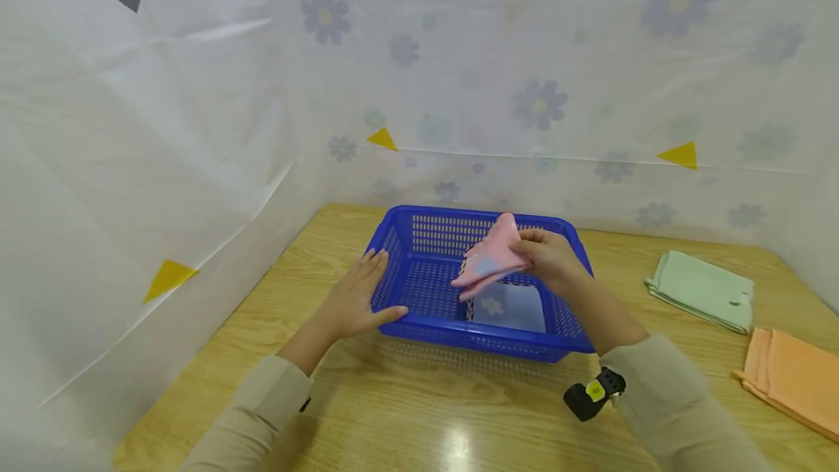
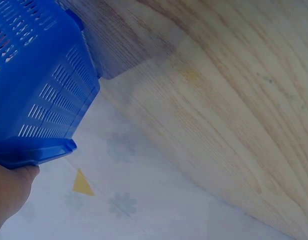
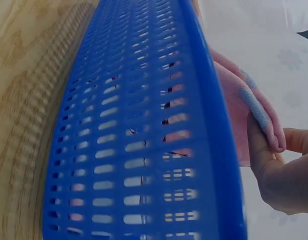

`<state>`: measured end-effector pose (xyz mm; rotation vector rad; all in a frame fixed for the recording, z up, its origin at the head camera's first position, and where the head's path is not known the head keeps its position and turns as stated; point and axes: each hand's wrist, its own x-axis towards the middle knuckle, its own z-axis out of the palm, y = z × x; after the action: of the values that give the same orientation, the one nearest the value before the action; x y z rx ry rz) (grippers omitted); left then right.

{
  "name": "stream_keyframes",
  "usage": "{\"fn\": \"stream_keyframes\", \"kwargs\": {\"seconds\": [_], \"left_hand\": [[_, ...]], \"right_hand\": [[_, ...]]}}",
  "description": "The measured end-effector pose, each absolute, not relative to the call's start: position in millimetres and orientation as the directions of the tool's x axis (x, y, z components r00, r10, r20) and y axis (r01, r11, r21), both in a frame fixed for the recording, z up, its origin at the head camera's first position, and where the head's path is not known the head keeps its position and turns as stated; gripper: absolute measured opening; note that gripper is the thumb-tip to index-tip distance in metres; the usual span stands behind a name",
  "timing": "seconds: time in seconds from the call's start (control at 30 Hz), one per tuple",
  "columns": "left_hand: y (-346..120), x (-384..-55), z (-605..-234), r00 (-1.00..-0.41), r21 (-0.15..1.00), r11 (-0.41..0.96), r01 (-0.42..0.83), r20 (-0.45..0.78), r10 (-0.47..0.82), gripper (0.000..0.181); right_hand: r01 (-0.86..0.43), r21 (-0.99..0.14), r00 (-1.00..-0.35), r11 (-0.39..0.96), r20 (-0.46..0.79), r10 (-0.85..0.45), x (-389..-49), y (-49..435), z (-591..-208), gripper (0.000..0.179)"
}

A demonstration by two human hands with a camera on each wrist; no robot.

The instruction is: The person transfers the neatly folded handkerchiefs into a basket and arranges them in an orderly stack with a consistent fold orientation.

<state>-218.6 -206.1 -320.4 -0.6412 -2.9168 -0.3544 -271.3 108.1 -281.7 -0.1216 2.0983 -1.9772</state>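
Note:
A pink folded cloth (image 1: pixel 493 253) with a light blue patch hangs tilted over the blue basket (image 1: pixel 452 326). My right hand (image 1: pixel 553 259) pinches it by its right edge, thumb on one face and fingers on the other, as the right wrist view also shows. Below it, a light blue cloth (image 1: pixel 507 307) with a pale flower and a dark patterned edge lies in the basket's right half. At the basket's left end my left hand (image 1: pixel 354 297) rests on the rim, fingers extended along the side and thumb on the near corner.
On the wooden table (image 1: pixel 393 399), to the right of the basket, lie a folded green cloth (image 1: pixel 704 291) and a folded orange cloth (image 1: pixel 796 381). White flowered sheeting (image 1: pixel 491 93) stands behind and to the left of the table.

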Motion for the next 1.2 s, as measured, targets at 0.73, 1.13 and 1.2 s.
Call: {"fn": "stream_keyframes", "kwargs": {"seconds": [0.73, 1.13, 1.2], "left_hand": [[-205.7, -218.5, -321.9, -0.9, 0.208, 0.879, 0.428, 0.184, 0.395, 0.099], [-203.7, -219.1, -321.9, -0.896, 0.204, 0.877, 0.435, 0.193, 0.4, 0.102], [-203.6, -219.0, -321.5, -0.895, 0.205, 0.876, 0.437, 0.194, 0.401, 0.103]], "right_hand": [[0.164, -0.983, -0.97, 0.078, -0.175, -0.166, -276.9, 78.1, -299.8, 0.043], [0.17, -0.98, -0.972, 0.102, -0.184, -0.146, -268.7, 95.8, -306.1, 0.045], [0.184, -0.978, -0.97, 0.1, -0.197, -0.145, -266.8, 99.8, -306.5, 0.044]]}}
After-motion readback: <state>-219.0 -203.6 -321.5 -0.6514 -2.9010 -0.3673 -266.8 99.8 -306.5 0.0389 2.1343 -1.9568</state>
